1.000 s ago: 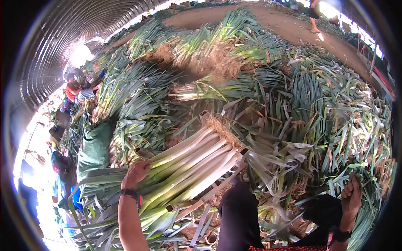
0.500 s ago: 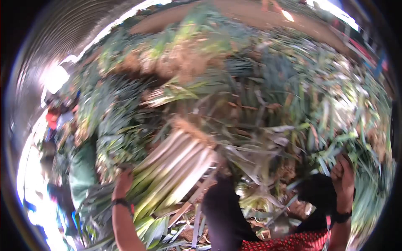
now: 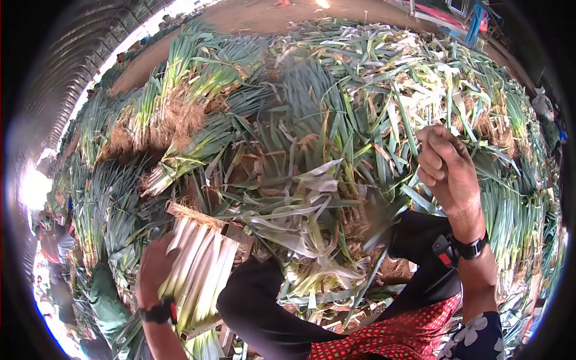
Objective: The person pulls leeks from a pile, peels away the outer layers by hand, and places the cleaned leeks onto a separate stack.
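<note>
Leek handling seen from the head camera, looking down over the person's knees. Left hand (image 3: pixel 153 270), with a dark band at the wrist, lies flat against the left side of a bundle of trimmed leeks (image 3: pixel 201 270); its fingers are mostly hidden behind the stalks, so the grip cannot be told for certain, though the palm presses on the bundle as if to steady it. The stalks lie side by side with their white shanks aligned and their root ends (image 3: pixel 195 213) pointing away from the person, a placement that keeps the bundle even at one end. It rests on a wooden frame (image 3: pixel 231 231), of which only an edge shows at the far right corner of the bundle. Right hand (image 3: pixel 447 171), wearing a wristwatch (image 3: pixel 471 247), is raised above the right knee with its fingers curled together into a loose fist; a thin green leaf (image 3: pixel 414 135) seems to run from it, but whether it is truly pinched there cannot be made out. Ahead, a heap of untrimmed leeks (image 3: pixel 312 102) covers the ground, green tops and brown root tufts mixed, with pale stripped leaves (image 3: pixel 300 225) lying between the knees, just beside the bundle. Another person (image 3: pixel 57 246) is partly visible at the far left edge
</note>
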Demonstrator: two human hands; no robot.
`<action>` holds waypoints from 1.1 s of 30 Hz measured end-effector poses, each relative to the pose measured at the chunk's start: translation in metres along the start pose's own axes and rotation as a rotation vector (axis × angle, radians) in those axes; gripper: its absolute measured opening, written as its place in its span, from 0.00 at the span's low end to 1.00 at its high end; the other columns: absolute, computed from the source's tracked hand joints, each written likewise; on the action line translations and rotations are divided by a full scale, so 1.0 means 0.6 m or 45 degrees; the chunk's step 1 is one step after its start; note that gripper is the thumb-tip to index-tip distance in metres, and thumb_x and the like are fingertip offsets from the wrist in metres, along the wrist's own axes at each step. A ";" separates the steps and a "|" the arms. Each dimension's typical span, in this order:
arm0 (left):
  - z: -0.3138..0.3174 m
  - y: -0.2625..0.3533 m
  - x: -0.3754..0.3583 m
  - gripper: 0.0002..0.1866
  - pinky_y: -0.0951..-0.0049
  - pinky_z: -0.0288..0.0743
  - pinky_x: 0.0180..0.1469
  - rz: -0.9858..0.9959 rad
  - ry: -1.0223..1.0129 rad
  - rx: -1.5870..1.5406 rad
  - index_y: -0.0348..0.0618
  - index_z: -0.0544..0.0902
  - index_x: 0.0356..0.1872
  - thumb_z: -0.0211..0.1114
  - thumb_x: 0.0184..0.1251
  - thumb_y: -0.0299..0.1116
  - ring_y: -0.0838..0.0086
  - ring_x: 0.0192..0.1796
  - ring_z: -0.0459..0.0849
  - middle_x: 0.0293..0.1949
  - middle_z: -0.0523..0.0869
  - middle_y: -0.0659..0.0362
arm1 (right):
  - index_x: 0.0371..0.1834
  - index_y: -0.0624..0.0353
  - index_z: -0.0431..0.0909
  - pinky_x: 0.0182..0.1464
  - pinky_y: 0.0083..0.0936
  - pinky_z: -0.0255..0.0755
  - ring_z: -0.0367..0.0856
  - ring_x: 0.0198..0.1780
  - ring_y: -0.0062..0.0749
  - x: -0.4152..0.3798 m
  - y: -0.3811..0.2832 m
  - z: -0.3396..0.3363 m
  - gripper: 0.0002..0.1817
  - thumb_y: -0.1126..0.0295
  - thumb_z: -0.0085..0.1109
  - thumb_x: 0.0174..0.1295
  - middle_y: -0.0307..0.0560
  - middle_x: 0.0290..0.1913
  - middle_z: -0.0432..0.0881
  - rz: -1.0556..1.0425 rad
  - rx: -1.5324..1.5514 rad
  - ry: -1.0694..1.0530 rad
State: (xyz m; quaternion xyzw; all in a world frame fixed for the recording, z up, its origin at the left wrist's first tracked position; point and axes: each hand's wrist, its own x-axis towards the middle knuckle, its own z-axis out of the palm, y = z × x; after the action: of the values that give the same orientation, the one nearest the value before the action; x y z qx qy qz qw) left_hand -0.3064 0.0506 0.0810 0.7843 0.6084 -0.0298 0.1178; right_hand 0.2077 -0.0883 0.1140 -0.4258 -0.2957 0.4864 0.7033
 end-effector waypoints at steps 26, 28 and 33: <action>0.595 0.531 -0.097 0.21 0.56 0.77 0.52 0.152 -1.009 -1.133 0.41 0.74 0.58 0.57 0.64 0.36 0.50 0.52 0.82 0.49 0.82 0.40 | 0.41 0.55 0.78 0.20 0.18 0.59 0.63 0.18 0.16 -0.011 0.118 -0.041 0.04 0.68 0.56 0.68 0.31 0.19 0.68 0.389 0.174 -0.085; 0.567 0.529 -0.103 0.21 0.55 0.77 0.52 0.090 -0.958 -1.104 0.41 0.75 0.58 0.57 0.64 0.36 0.50 0.52 0.83 0.49 0.82 0.40 | 0.40 0.54 0.78 0.20 0.18 0.60 0.64 0.18 0.15 -0.005 0.128 -0.036 0.04 0.69 0.55 0.68 0.30 0.20 0.69 0.482 0.307 -0.034; 0.674 0.505 -0.099 0.18 0.54 0.76 0.50 0.576 -0.354 -0.731 0.36 0.79 0.51 0.57 0.61 0.32 0.47 0.49 0.83 0.42 0.84 0.38 | 0.43 0.54 0.77 0.21 0.17 0.63 0.67 0.20 0.15 0.002 0.164 -0.038 0.06 0.66 0.55 0.69 0.29 0.22 0.70 0.394 0.171 -0.204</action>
State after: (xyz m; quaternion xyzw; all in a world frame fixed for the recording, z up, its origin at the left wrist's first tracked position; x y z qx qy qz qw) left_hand 0.0088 -0.1653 -0.2553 0.8222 0.3819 0.0626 0.4173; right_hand 0.1842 -0.0779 0.0161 -0.3781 -0.2486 0.6400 0.6210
